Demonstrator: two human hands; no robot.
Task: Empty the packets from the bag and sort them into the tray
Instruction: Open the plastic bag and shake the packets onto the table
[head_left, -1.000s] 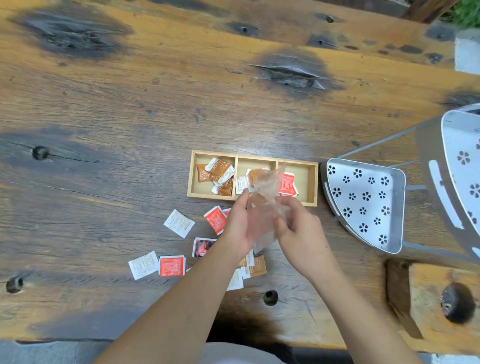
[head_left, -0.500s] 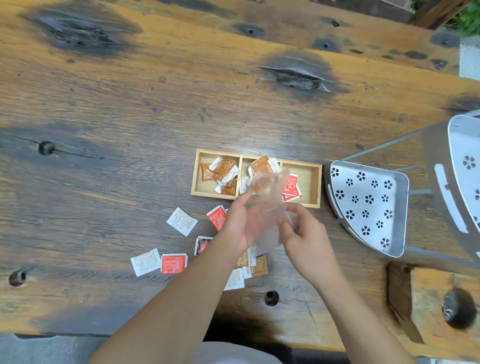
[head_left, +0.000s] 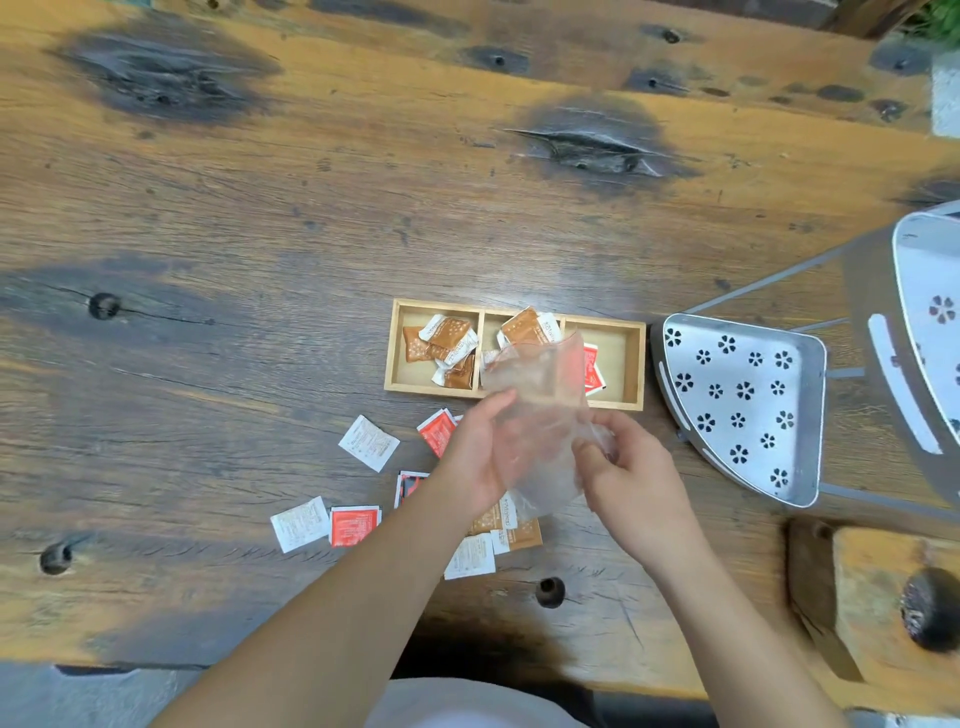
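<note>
Packets (head_left: 368, 442) lie in two groups: some already sorted in the wooden tray (head_left: 636, 364), the rest scattered on the table (head_left: 208, 234) between the tray and the near edge. We hold the clear plastic bag (head_left: 540, 410) above the near wall of the tray, over its middle and right compartments.

Compared with the views from a second ago, the bag now stands taller and more opened out between our hands, and the hands sit slightly further apart. We see no packet through the film, so we judge the bag to be empty, though folds near the bottom could hide one.

Hand state: the left hand (head_left: 478, 457) grips the bag's left side, fingers curled around the film. The right hand (head_left: 628, 467) pinches the lower right edge of the bag between thumb and fingers.

Tray state: the left compartment holds brown packets (head_left: 447, 345); the middle holds more brown-and-white ones; the right holds red packets (head_left: 592, 369), partly veiled by the bag.

Consequence for the task: we judge emptying to be complete or nearly so. Loose red packets, white packets (head_left: 300, 523) and brown ones near the table's near edge are yet to be sorted. Setting the bag aside looks like the sensible next move.
</note>
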